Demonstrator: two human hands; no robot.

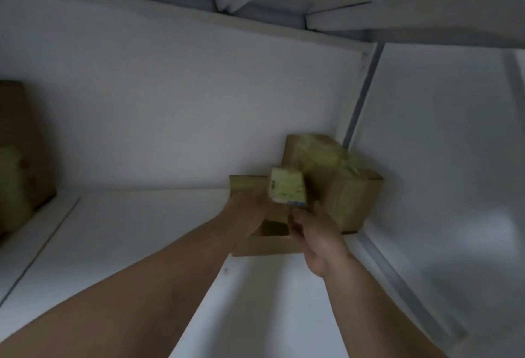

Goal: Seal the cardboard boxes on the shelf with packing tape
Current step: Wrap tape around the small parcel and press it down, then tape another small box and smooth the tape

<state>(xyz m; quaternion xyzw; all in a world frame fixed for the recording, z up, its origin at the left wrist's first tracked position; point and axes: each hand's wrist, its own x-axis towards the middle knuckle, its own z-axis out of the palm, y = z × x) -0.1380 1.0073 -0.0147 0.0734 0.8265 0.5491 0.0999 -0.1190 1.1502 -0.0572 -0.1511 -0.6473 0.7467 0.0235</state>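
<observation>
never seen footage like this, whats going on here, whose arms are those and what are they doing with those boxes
There is no machine here. A person wears a wide-angle camera on their head, so this single picture looks forward and down along their own bare arms into a white shelf.

In the shelf's back right corner stands a large cardboard box wrapped in yellowish tape. In front of it sits a lower cardboard box. The left hand and right hand reach to it, and a small taped cardboard box sits just above their fingers. The picture is blurred, so exactly how the fingers grip is unclear. More cardboard boxes show at the far left edge.
</observation>
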